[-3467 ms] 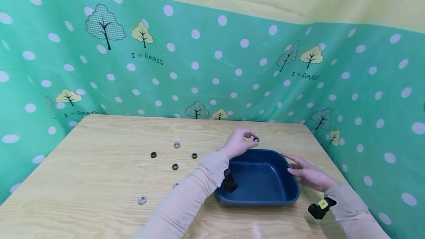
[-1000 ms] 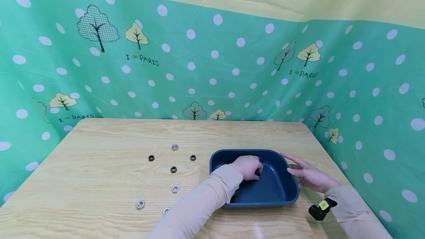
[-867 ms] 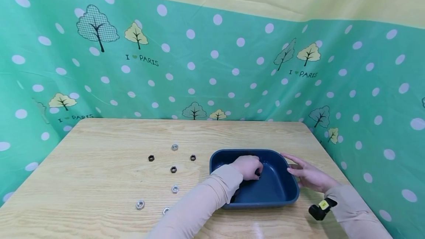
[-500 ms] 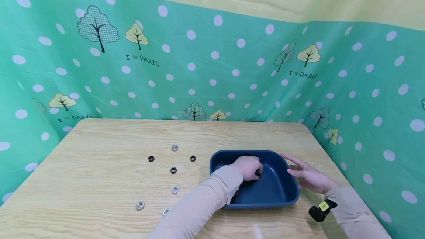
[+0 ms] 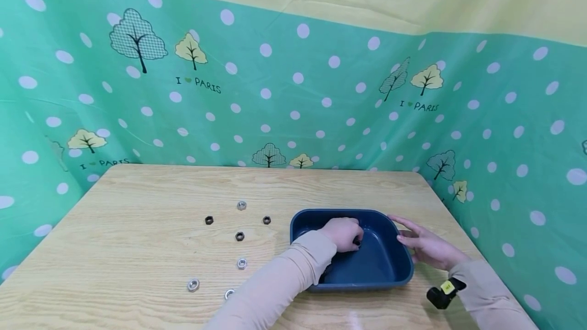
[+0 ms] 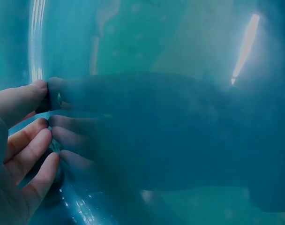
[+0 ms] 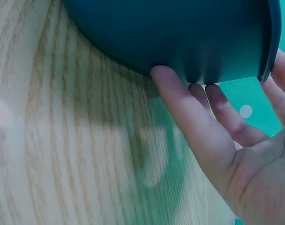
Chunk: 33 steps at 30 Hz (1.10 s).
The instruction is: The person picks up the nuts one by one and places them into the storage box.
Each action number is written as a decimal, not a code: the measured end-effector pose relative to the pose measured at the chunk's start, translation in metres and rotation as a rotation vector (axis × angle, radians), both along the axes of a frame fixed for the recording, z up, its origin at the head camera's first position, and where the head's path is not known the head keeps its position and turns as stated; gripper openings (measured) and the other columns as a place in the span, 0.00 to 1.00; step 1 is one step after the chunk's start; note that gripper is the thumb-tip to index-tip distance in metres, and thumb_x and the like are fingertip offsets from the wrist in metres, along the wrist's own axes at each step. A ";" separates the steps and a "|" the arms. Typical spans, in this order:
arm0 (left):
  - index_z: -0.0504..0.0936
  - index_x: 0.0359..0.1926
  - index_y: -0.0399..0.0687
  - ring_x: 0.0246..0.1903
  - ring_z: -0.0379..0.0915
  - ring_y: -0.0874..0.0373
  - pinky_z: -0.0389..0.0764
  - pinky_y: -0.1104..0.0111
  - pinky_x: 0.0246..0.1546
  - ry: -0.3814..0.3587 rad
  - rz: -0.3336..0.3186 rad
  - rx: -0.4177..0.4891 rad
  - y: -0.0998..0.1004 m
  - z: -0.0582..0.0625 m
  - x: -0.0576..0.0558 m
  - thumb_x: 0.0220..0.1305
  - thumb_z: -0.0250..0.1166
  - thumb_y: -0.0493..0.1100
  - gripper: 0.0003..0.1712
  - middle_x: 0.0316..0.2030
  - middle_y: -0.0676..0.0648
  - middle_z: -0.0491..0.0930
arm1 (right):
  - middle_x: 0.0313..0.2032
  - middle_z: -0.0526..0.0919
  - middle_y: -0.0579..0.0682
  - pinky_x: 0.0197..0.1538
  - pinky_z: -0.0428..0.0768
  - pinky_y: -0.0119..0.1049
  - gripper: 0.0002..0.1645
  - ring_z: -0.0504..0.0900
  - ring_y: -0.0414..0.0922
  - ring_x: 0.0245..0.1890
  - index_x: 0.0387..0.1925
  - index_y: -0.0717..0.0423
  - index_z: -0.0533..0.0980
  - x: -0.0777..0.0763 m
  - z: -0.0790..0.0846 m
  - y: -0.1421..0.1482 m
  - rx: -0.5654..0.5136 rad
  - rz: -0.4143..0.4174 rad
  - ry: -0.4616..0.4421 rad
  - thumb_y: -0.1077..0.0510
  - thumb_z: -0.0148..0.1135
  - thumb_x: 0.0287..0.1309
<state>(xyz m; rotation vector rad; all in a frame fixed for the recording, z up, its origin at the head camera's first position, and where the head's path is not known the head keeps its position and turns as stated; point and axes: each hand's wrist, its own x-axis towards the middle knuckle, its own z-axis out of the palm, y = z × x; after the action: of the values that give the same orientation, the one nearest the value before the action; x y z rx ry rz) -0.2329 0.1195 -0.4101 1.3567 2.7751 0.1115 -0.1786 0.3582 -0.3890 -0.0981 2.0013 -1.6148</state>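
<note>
Tabletop [image 5: 147,228], pinched dark nut [image 5: 356,241] barely visible

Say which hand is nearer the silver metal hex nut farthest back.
Left hand, inside the dark blue rectangular tub, right of the nut; the right hand touches the tub's outer wall, farther right.

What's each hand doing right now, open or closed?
Left hand: closed, pinching a black nut inside the tub.
Right hand: open, touching the tub's outside.

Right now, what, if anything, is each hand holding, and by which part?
The left hand seemingly pinches a dark nut by its outside; the right hand only touches the bin.
</note>
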 end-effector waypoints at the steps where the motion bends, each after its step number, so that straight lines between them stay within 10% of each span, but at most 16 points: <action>1: 0.84 0.38 0.58 0.33 0.71 0.68 0.74 0.78 0.34 0.003 0.000 -0.002 0.000 0.000 0.000 0.58 0.67 0.51 0.08 0.34 0.58 0.76 | 0.68 0.34 0.76 0.49 0.78 0.51 0.40 0.70 0.47 0.56 0.74 0.46 0.38 0.000 0.000 0.000 -0.002 0.000 0.000 0.52 0.46 0.71; 20: 0.84 0.43 0.59 0.35 0.73 0.68 0.75 0.77 0.36 -0.011 0.000 0.058 0.000 0.003 -0.002 0.60 0.64 0.55 0.13 0.37 0.58 0.78 | 0.68 0.34 0.76 0.50 0.77 0.50 0.39 0.66 0.53 0.60 0.74 0.45 0.39 0.000 0.000 -0.003 0.024 0.013 0.018 0.53 0.46 0.71; 33: 0.81 0.50 0.54 0.42 0.76 0.66 0.76 0.75 0.45 -0.176 0.000 0.225 -0.011 0.037 -0.006 0.66 0.59 0.52 0.16 0.46 0.54 0.80 | 0.68 0.36 0.75 0.48 0.76 0.49 0.39 0.67 0.53 0.58 0.74 0.45 0.40 -0.001 0.000 -0.003 0.042 0.006 0.019 0.52 0.47 0.70</action>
<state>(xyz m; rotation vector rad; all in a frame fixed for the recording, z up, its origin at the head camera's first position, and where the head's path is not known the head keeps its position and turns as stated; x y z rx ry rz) -0.2389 0.1087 -0.3730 1.3182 2.6788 0.5307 -0.1793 0.3554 -0.3885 -0.1040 2.0464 -1.5735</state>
